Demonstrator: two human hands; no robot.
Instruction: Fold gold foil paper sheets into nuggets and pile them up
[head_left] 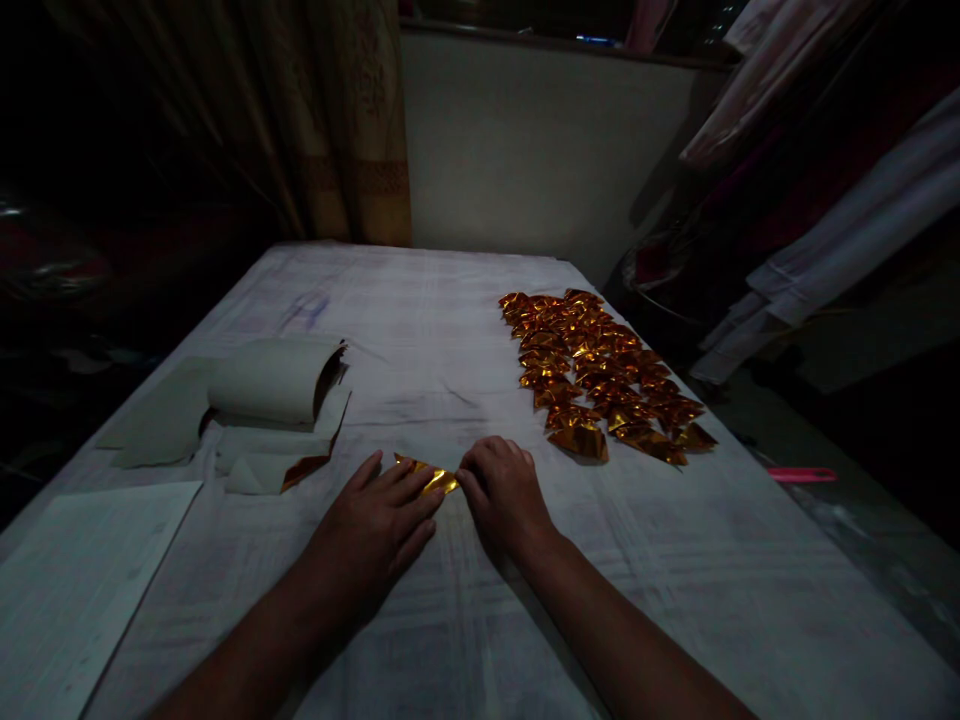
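A small piece of shiny gold foil paper [442, 481] lies on the cloth-covered table, partly hidden beneath fingers. My left hand [384, 510] rests flat across its left part, fingers stretched out and pressing it down. At the paper's right corner, the thumb and curled fingers of my right hand [506, 490] are pinched on it. To the right, rows of folded gold foil pieces [577, 443] overlap one another. On the left sit loose foil sheets [270, 385] with their pale backs up, some curled and showing gold-brown at the edges.
White paper sheets [90, 580] lie at the table's near left. A patterned curtain [360, 130] hangs behind, beside a pale wall [540, 150]. Clothes [855, 220] hang at the right, and a pink strip-like object [801, 475] is off the table's right edge.
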